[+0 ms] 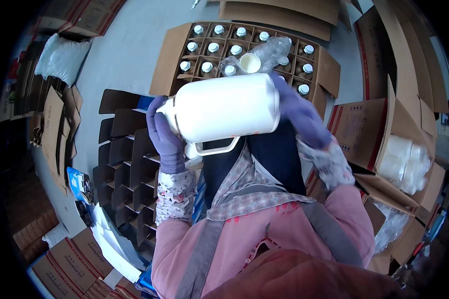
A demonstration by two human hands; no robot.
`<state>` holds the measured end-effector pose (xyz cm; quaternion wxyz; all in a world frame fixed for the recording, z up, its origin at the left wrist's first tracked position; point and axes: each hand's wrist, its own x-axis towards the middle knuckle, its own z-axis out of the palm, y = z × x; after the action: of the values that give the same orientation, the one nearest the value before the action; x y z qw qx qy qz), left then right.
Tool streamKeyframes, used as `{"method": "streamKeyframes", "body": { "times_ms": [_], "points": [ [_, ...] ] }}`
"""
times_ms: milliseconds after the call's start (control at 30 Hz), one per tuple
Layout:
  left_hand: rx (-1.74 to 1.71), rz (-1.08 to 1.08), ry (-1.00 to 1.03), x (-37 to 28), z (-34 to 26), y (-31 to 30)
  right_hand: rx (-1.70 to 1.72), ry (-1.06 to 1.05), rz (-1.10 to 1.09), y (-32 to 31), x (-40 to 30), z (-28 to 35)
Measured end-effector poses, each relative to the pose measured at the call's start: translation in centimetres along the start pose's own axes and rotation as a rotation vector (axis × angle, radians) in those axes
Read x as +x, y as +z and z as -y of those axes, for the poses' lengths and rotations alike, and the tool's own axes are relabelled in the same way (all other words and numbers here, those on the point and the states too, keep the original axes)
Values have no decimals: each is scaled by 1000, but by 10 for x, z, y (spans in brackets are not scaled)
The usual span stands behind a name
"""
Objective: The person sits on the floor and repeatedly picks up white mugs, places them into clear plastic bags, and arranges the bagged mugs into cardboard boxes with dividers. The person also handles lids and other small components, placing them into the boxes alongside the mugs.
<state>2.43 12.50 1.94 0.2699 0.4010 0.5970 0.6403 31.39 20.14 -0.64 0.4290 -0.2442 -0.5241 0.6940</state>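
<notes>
A large white jug or vacuum flask (226,106) with a side handle (219,147) lies sideways in front of me. My left hand (164,134), in a purple glove, grips its narrow neck end. My right hand (303,112), also gloved, is blurred at the flask's base; its fingers are partly hidden, so its hold is unclear. Behind the flask stands an open divided carton (327,73) of bottles with white caps (236,50). A cream-coloured cup (250,62) and crumpled clear plastic (275,50) rest on top of the bottles.
Brown cardboard dividers (121,153) stand at my left. An open carton (359,130) at right holds plastic-wrapped white items (404,160). Flattened cardboard (54,130) and a stuffed white bag (63,58) lie farther left. A printed carton (75,261) is at lower left.
</notes>
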Motion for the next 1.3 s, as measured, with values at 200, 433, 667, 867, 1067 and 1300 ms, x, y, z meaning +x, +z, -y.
{"method": "streamKeyframes", "body": {
  "times_ms": [200, 433, 667, 867, 1067, 1300],
  "points": [
    [-8, -8, -79, -44, -5, -37, -65, -7, 124, -39, -79, 12],
    [224, 193, -72, -109, -28, -53, -453, -237, 318, 30, -86, 30],
    [627, 472, 418, -111, -34, -43, -158, -193, 170, 23, -105, 74],
    [237, 1102, 127, -72, -83, 50, -826, -625, 258, 60, -78, 78],
    [560, 898, 1492, -44, -101, 77, 708, 228, 176, 32, -77, 64],
    [249, 914, 540, -51, -93, 90, -73, -308, 74, 37, -57, 56]
  ]
}}
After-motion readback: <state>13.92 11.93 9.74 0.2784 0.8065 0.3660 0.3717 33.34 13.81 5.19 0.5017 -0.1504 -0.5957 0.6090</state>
